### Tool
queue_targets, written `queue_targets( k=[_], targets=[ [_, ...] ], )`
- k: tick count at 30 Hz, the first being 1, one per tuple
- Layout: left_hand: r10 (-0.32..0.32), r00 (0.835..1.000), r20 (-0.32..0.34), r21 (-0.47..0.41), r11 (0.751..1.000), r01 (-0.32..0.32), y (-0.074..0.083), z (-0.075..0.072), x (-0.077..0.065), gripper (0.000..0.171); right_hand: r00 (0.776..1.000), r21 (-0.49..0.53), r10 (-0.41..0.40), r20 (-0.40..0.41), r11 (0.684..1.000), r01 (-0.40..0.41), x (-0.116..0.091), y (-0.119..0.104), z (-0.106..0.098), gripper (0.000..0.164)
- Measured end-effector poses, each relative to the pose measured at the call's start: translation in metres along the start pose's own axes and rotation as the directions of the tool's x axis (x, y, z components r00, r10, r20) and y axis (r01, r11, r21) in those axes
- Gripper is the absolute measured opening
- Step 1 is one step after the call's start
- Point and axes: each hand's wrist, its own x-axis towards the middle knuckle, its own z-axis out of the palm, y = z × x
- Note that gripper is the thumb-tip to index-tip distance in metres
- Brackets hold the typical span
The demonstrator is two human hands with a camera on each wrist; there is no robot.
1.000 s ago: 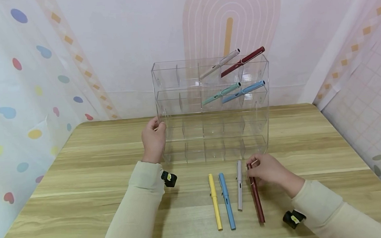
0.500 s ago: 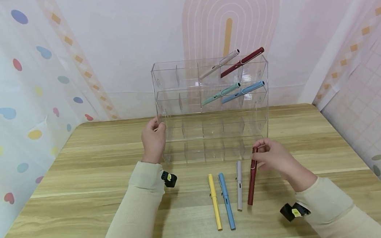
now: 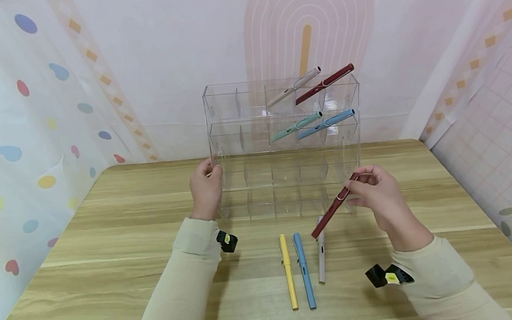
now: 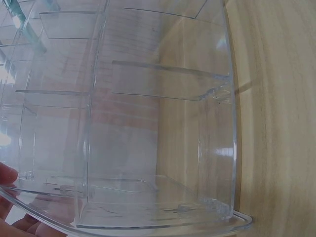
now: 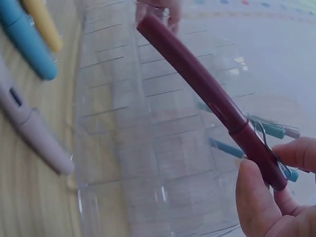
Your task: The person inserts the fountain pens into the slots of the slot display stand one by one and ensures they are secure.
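My right hand [image 3: 379,194] pinches a dark red pen [image 3: 334,206] near its clip end, raised in front of the clear rack's lower right. The pen slants, its far end pointing down and left over the grey pen [image 3: 321,258]. In the right wrist view, thumb and fingers grip the red pen [image 5: 202,89] by its cap. My left hand [image 3: 206,188] holds the left side wall of the clear acrylic rack [image 3: 258,169], thumb in front. Fingertips [image 4: 7,174] show at the rack's edge in the left wrist view.
Beside the grey pen lie a blue pen [image 3: 304,272] and a yellow pen [image 3: 289,273] on the wooden table [image 3: 113,266]. In the rack's upper tiers lean a light grey pen [image 3: 294,86], another red pen [image 3: 325,84], a green pen [image 3: 297,126] and a blue one.
My right hand has lifted the red pen off the table, moved it up toward the rack, and tilted it so its lower end swings left. The left hand stays on the rack.
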Motion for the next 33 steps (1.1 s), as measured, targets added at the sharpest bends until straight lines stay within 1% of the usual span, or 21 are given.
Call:
queue_targets(
  k=[4,7,12,20,25,29,33],
  targets=[
    [-0.003,1.000,-0.003,-0.004,1.000,0.003,0.000,0.000,0.000,0.037,0.998,0.081,-0.003,-0.059,0.997,0.008,0.000,-0.005,0.004,0.020],
    [-0.001,1.000,-0.008,-0.004,1.000,0.001,0.000,0.000,-0.001,0.036,0.994,0.154,-0.002,-0.111,0.988,0.019,0.000,-0.009,0.010,0.020],
    [0.009,1.000,-0.009,-0.005,1.000,-0.009,0.000,0.000,-0.001,0.035,0.977,0.246,-0.010,-0.211,0.967,0.063,0.001,-0.014,0.021,0.020],
    [0.010,1.000,-0.011,-0.003,1.000,-0.010,0.001,0.000,-0.002,0.034,0.942,0.292,-0.083,-0.325,0.939,0.184,0.006,-0.020,0.034,0.022],
    [0.014,1.000,-0.008,-0.004,1.000,-0.014,0.001,0.000,-0.002,0.034,0.915,0.318,-0.091,-0.394,0.920,0.229,0.013,-0.021,0.041,0.025],
    [0.010,1.000,-0.008,-0.005,1.000,-0.010,0.000,0.000,-0.001,0.033,0.897,0.344,-0.097,-0.431,0.902,0.263,0.020,-0.022,0.046,0.028],
    [0.003,1.000,-0.008,-0.005,1.000,-0.003,0.000,0.000,-0.001,0.033,0.887,0.360,-0.109,-0.448,0.887,0.291,0.026,-0.021,0.052,0.028]
  ],
)
